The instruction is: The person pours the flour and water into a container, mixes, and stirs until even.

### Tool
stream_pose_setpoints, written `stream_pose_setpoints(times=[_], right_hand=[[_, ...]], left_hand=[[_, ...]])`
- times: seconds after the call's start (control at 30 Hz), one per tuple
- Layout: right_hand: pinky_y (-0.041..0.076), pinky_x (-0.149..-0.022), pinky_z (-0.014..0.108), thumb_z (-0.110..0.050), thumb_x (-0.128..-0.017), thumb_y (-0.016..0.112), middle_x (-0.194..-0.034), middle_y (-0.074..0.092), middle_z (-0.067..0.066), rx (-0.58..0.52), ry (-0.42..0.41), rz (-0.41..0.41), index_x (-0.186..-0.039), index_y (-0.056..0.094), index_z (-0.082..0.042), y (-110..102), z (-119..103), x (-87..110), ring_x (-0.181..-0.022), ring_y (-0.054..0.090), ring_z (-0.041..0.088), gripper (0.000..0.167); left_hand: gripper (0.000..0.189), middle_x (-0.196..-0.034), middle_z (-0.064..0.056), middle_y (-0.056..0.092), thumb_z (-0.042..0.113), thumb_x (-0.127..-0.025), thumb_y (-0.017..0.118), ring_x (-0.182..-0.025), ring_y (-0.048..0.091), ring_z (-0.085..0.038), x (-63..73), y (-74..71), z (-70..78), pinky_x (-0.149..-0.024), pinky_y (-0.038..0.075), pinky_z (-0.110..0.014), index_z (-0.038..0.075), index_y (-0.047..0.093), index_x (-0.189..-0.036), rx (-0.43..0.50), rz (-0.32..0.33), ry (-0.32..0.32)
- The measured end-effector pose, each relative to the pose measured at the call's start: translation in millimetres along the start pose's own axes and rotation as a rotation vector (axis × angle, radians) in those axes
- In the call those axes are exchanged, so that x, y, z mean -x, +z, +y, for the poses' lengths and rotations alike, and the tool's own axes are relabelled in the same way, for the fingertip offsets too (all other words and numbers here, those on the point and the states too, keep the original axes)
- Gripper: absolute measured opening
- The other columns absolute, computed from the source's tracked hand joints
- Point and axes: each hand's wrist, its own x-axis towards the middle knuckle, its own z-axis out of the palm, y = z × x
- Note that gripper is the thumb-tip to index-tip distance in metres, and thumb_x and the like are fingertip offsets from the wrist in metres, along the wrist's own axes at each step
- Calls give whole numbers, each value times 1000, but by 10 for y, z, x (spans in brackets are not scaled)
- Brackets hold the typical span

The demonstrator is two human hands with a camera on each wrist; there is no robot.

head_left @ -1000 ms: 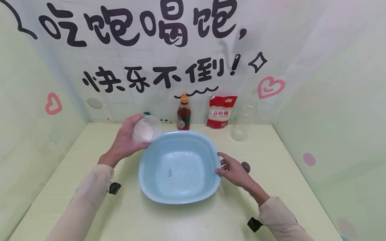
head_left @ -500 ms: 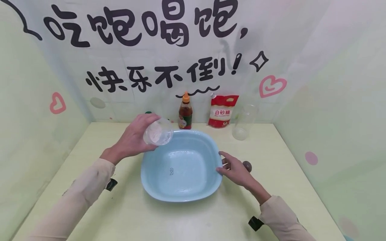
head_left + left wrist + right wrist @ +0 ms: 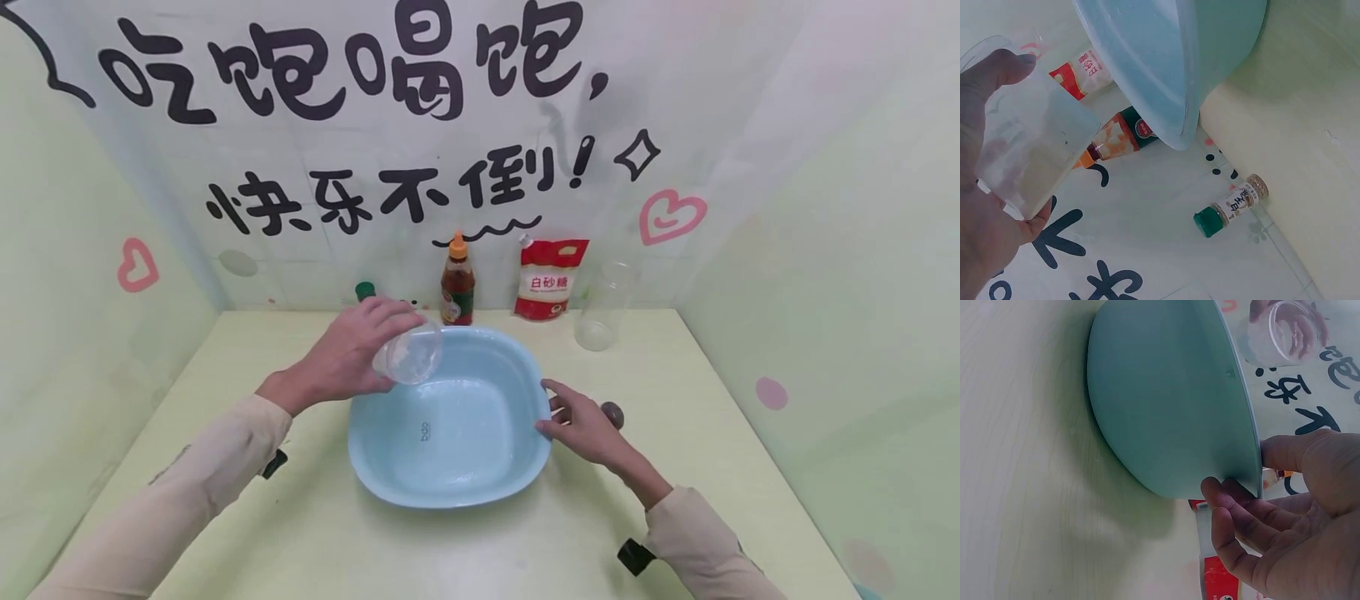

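Observation:
My left hand (image 3: 352,350) grips a clear plastic cup (image 3: 411,354) and holds it tilted over the back left part of a light blue basin (image 3: 450,500). A whitish layer lies low in the cup, seen through its side in the left wrist view. Thumb and fingers wrap round opposite sides of the cup there. The basin stands on the table, its inside wet-looking and shiny with small dark lettering on the floor. At the basin's right rim my right hand (image 3: 585,425) pinches the edge, thumb on one side and fingers curled under the outer wall in the right wrist view.
Along the back wall stand an orange-capped sauce bottle (image 3: 457,287), a red and white sugar pouch (image 3: 550,282) and a tall clear glass (image 3: 602,308). A green-capped spice jar (image 3: 1232,205) is behind my left hand. Beyond my right hand sits a small dark round object (image 3: 612,414).
My left hand has moved the cup rightward and a little toward me, over the basin, tipping it further. My right hand has stayed at the rim.

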Motion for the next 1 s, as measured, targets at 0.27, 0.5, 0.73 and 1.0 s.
stream_pose_setpoints(times=[0.27,0.5,0.73,1.0], right_hand=[[60,-80,38,-12,-92,70,-113,69,22,16,-3,-6,-148,36,8,-2,2,-14,-96,71,28,68],[60,-80,39,-12,-92,71,-113,69,22,24,10,-6,-148,37,7,-10,-3,-17,-96,71,28,68],[61,-80,39,-12,-92,71,-113,69,21,26,12,-7,-148,37,7,-9,-4,-17,-96,72,28,68],[60,-80,38,-12,-92,71,-112,69,20,26,9,-8,-148,37,7,-14,3,-10,-95,71,27,68]], left_hand=[[87,-138,-6,58,27,-59,96,-130,47,-33,-58,78,52,-97,46,-61,26,57,-137,-82,-46,69],[88,-137,-5,60,27,-59,97,-132,47,-32,-113,150,98,-98,44,-62,30,57,-137,-122,-74,110],[87,-137,-3,60,26,-62,95,-131,47,-31,-153,206,135,-96,45,-62,36,53,-138,-183,-119,155],[87,-139,-3,58,26,-62,95,-132,47,-32,-172,241,167,-95,46,-61,39,54,-137,-254,-135,190]])
